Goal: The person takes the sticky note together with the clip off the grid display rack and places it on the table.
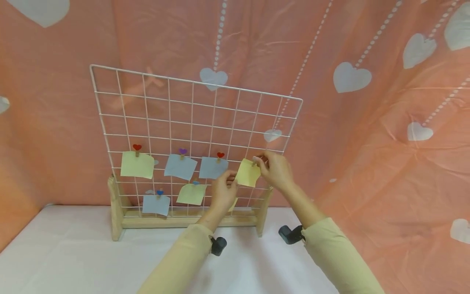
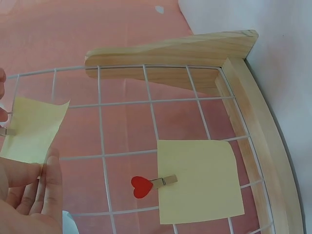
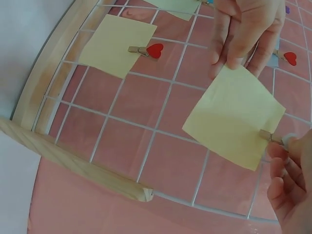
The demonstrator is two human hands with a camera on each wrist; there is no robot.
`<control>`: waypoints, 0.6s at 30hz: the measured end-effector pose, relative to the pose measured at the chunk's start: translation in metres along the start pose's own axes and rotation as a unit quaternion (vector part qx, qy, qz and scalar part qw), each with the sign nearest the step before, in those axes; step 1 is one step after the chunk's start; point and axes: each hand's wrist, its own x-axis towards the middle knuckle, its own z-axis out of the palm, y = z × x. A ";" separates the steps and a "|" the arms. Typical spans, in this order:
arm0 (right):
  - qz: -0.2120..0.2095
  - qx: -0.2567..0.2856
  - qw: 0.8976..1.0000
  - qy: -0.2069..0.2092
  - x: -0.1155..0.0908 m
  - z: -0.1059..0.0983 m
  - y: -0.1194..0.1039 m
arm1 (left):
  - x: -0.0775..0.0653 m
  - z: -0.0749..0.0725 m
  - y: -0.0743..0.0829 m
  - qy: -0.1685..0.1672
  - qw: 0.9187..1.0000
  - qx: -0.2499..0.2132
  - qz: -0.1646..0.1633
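Note:
A yellow paper note (image 1: 247, 173) is held against the right part of a white wire grid (image 1: 193, 81). My left hand (image 1: 222, 192) pinches one corner of this note between thumb and fingers, as the right wrist view shows. At the note's opposite edge, my right hand (image 1: 278, 170) pinches a small wooden clothespin (image 3: 266, 135) that overlaps the paper. The clothespin's pale decoration is mostly covered by the fingers. Another yellow note (image 2: 202, 190) hangs lower on the grid from a clothespin with a red heart (image 2: 141, 187); in the head view my left hand hides most of it.
Blue notes (image 1: 180, 167) and pale green notes (image 1: 137, 168) hang on the grid's left and middle, clipped with heart clothespins. A wooden stand (image 1: 158, 222) supports the grid on a white table (image 1: 73, 245). Behind is a pink curtain (image 1: 349, 143) with white hearts.

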 end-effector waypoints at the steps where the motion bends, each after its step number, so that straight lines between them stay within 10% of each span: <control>1: 0.001 0.005 1.000 0.005 0.000 0.001 0.000 | 0.000 0.000 0.000 0.000 1.000 -0.002 -0.002; 18: -0.018 0.054 0.995 0.079 -0.008 0.010 0.006 | -0.008 -0.006 0.001 -0.007 1.000 -0.021 0.004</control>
